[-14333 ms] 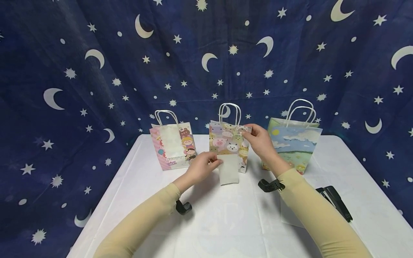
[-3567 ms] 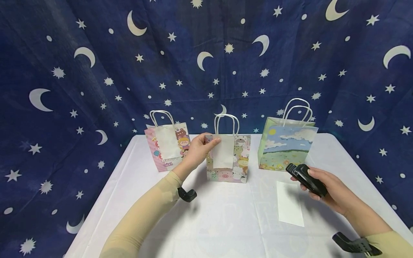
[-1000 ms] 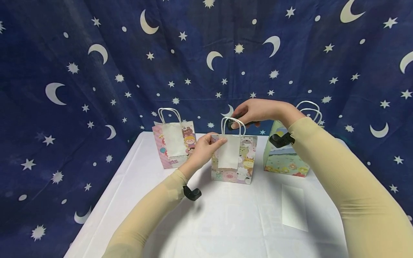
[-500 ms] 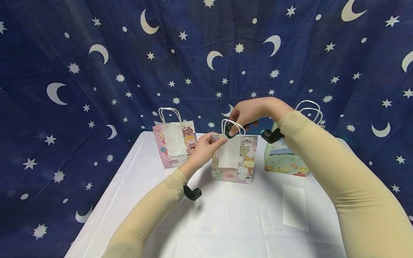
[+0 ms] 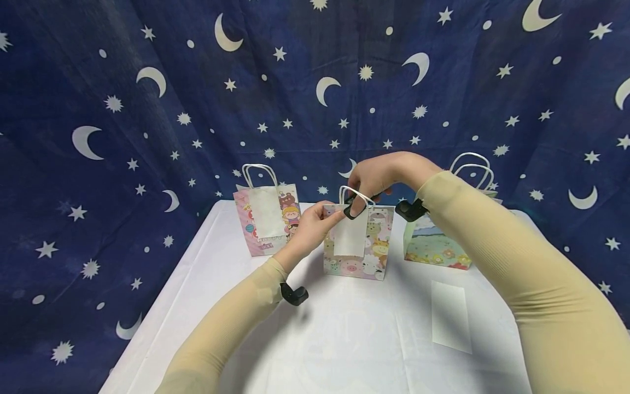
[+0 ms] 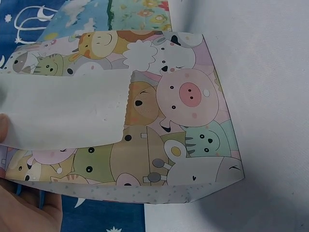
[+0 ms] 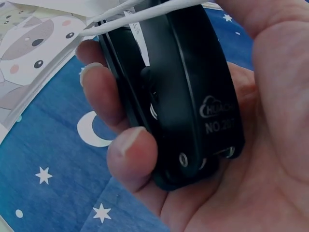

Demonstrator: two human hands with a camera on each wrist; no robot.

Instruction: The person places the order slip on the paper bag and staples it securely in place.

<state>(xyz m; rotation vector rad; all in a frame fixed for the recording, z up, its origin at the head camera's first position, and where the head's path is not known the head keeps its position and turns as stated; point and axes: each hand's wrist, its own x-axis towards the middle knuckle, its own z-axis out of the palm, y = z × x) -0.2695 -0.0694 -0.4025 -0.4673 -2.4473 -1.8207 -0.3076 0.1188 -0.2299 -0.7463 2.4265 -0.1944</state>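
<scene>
The left hand (image 5: 315, 225) pinches the pastel animal-print paper bag (image 5: 378, 247), likely light, easily creased and best held along its top, while the right hand (image 5: 376, 174) grips a black oblong stapler (image 7: 195, 87).

The left arm (image 5: 226, 328) slants forward, the left hand (image 5: 312, 226) pinching with its thumb (image 5: 333, 219) in front and fingers (image 6: 31, 210) behind. The right arm (image 5: 512, 262) reaches higher, the wrist (image 5: 419, 167) bent downward, the right hand (image 5: 375, 176) gripping with its fingers curled.

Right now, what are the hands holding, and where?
Right hand: black stapler, gripped around its body. Left hand: white paper and animal bag, pinched near their tops.
</scene>
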